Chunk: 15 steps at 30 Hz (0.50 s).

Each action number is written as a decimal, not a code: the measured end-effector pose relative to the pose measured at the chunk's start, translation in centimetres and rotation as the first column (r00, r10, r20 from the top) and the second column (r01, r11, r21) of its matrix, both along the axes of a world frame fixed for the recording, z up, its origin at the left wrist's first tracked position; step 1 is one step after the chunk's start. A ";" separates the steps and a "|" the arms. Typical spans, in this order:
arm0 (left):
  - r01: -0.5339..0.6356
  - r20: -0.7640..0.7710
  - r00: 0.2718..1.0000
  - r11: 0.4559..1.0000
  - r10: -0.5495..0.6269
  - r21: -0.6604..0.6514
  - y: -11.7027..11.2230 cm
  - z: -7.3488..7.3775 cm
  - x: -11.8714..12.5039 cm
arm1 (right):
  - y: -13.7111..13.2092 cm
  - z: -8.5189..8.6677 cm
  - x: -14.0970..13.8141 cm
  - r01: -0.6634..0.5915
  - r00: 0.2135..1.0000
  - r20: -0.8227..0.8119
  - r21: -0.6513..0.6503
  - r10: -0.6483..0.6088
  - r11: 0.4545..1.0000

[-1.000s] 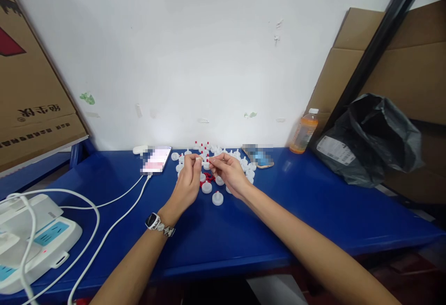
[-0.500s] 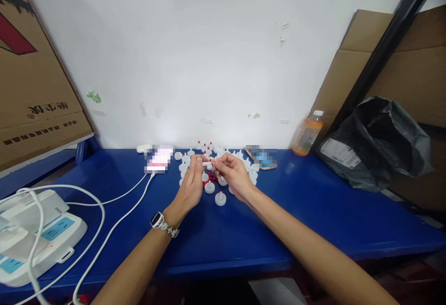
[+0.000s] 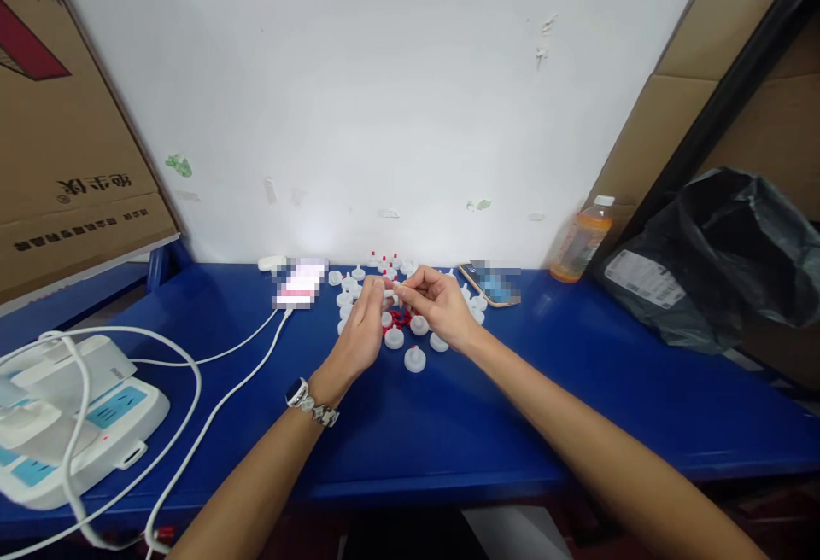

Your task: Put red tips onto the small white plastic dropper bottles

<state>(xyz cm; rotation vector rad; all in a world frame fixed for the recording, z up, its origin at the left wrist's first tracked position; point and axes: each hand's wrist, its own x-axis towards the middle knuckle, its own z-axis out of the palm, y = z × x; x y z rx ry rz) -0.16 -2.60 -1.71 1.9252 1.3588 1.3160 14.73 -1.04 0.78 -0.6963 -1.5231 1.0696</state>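
Observation:
Above the middle of the blue table, my left hand (image 3: 363, 327) is closed around a white plastic nozzle cap (image 3: 389, 295), mostly covered by the fingers. My right hand (image 3: 443, 308) pinches at the cap's narrow end; what lies between those fingertips is too small to make out. Around and beneath both hands stand many white nozzle caps, among them a red-tipped one (image 3: 415, 359) in front and a plain one (image 3: 394, 337) just behind it. Small red tips (image 3: 401, 317) lie in a heap under my hands, partly hidden.
On the blue table (image 3: 448, 432), a phone on a cable (image 3: 301, 282) and a second phone (image 3: 490, 285) flank the caps. A power strip (image 3: 115, 423) with looping white cables occupies the left. An orange drink bottle (image 3: 582, 240) and a black plastic bag (image 3: 711, 261) stand right, against cardboard.
The whole view has shifted slightly. Both hands stay together over the caps, and the right fingers have moved a little closer against the left ones.

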 end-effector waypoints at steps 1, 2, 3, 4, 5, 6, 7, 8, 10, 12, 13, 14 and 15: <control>-0.014 -0.023 1.000 1.000 0.014 0.008 -0.1 0.3 -0.4 | 0.5 0.2 0.4 -0.002 0.998 0.058 0.013 0.001 1.000; -0.036 -0.029 0.999 0.999 0.037 0.023 -0.1 0.7 -0.8 | 1.2 0.4 0.8 0.004 0.990 0.138 0.028 -0.008 1.000; -0.074 -0.026 0.997 0.996 0.075 0.051 -0.1 1.0 -1.2 | 1.9 0.8 1.3 0.020 0.970 0.240 0.046 -0.031 0.999; -0.124 -0.026 0.992 0.988 0.127 0.091 0.0 1.2 -1.7 | 2.6 1.1 1.7 0.039 0.930 0.362 0.069 -0.061 0.997; -0.172 -0.022 0.984 0.977 0.176 0.128 0.0 1.4 -2.1 | 3.4 1.5 2.0 0.043 0.865 0.494 0.094 -0.084 0.995; -0.205 -0.017 0.978 0.967 0.210 0.153 0.1 1.5 -2.4 | 4.1 1.9 2.2 0.019 0.791 0.605 0.118 -0.087 0.993; -0.224 -0.015 0.973 0.961 0.229 0.164 0.2 1.6 -2.7 | 4.9 2.3 2.3 -0.021 0.715 0.694 0.142 -0.084 0.990; -0.234 -0.014 0.971 0.958 0.239 0.168 0.2 1.7 -2.8 | 5.6 2.5 2.1 -0.070 0.644 0.761 0.161 -0.079 0.984; -0.237 -0.012 0.970 0.956 0.243 0.172 0.2 1.8 -3.0 | 6.8 2.7 1.5 -0.165 0.527 0.847 0.177 -0.065 0.970; -0.231 -0.012 0.971 0.958 0.237 0.171 0.2 1.7 -2.9 | 7.8 2.4 0.7 -0.215 0.450 0.890 0.188 -0.073 0.958; -0.230 -0.015 0.972 0.959 0.236 0.166 0.2 1.7 -2.9 | 8.3 2.1 0.3 -0.223 0.430 0.898 0.206 -0.094 0.953; -0.230 -0.022 0.971 0.960 0.236 0.159 0.2 1.7 -2.9 | 8.7 1.9 0.0 -0.221 0.422 0.898 0.237 -0.127 0.946; -0.233 -0.029 0.970 0.961 0.240 0.152 0.2 1.6 -2.9 | 9.0 1.6 -0.2 -0.212 0.421 0.891 0.277 -0.168 0.937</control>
